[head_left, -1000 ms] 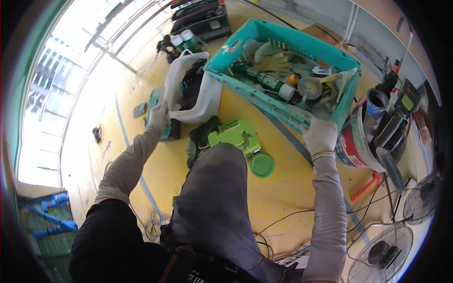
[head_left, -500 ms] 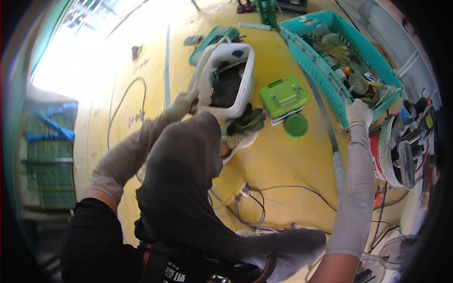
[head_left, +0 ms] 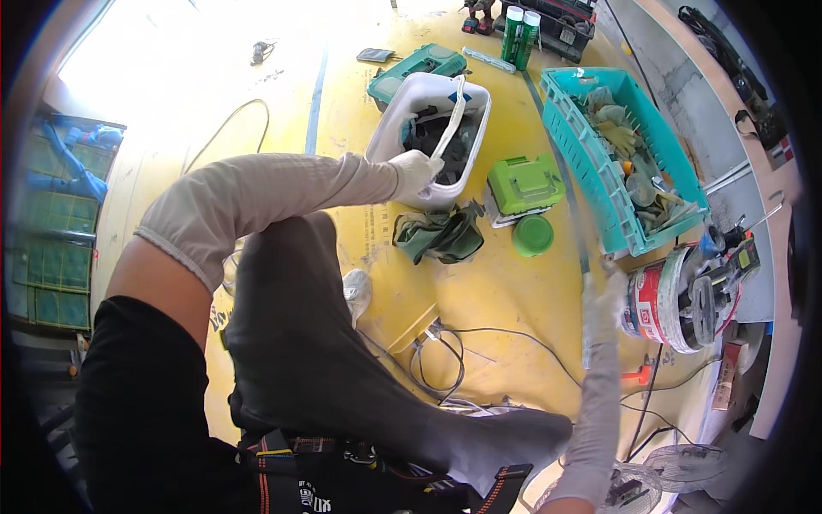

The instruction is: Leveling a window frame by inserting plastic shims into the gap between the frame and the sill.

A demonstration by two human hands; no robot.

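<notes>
My left hand (head_left: 415, 175), in a pale work glove, is closed on the white handle (head_left: 454, 120) of a white tub (head_left: 485, 107). Dark items (head_left: 454, 141) lie inside that tub. The handle slants across the opening toward my fingers. My right hand (head_left: 606, 287), also gloved, is smeared by motion, so its fingers cannot be made out. It is below the near corner of a turquoise crate (head_left: 589, 178) and beside a round bucket with a red and white label (head_left: 648, 308). Gloves and mixed small items fill the crate; tools stick out of the bucket.
A green case (head_left: 524, 186), a green round container (head_left: 533, 236) and a dark green bag (head_left: 445, 236) sit near the tub. Behind are a teal case (head_left: 419, 70) and two green cans (head_left: 520, 38). Cables (head_left: 437, 377) cross the yellow floor; fans (head_left: 685, 467) stand lower right.
My right hand has left the crate's near end and moved down and left. The tub's handle has swung from its left side across the opening, my left hand still on it.
</notes>
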